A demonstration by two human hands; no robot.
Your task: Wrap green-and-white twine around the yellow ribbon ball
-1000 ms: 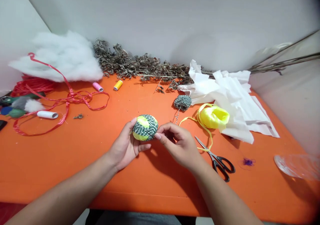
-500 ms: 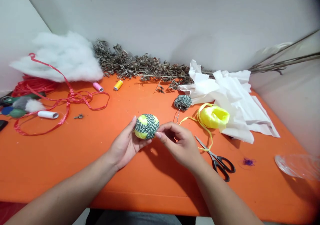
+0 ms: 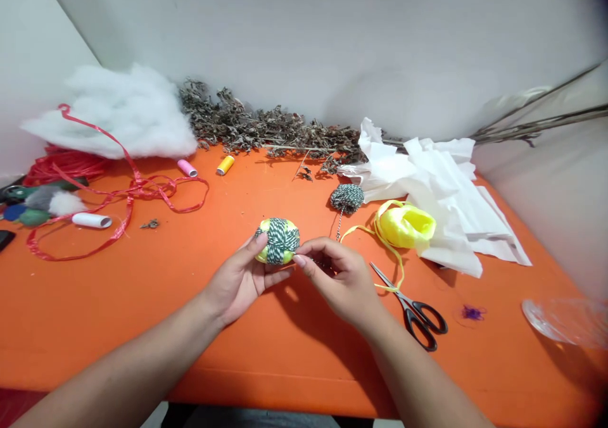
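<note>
My left hand (image 3: 240, 276) grips a small yellow ball wrapped in green-and-white twine (image 3: 278, 240), just above the orange table (image 3: 142, 314). My right hand (image 3: 339, 276) is closed in a pinch at the ball's right side, on the twine. The twine runs back to a small green-and-white twine ball (image 3: 346, 197) lying behind my right hand. A roll of yellow ribbon (image 3: 406, 224) lies to the right, with a loose yellow strand trailing toward black-handled scissors (image 3: 415, 311).
White stuffing (image 3: 118, 108) and dried plants (image 3: 266, 127) lie along the back wall. Red ribbon (image 3: 118, 194), pink, yellow and white thread spools and pompoms sit at the left. Crumpled white paper (image 3: 441, 181) is at the right, a clear plastic piece (image 3: 565, 317) at the far right.
The wrapped ball has turned in my left hand, now showing crossed twine bands. My right hand stays pinched at its side.
</note>
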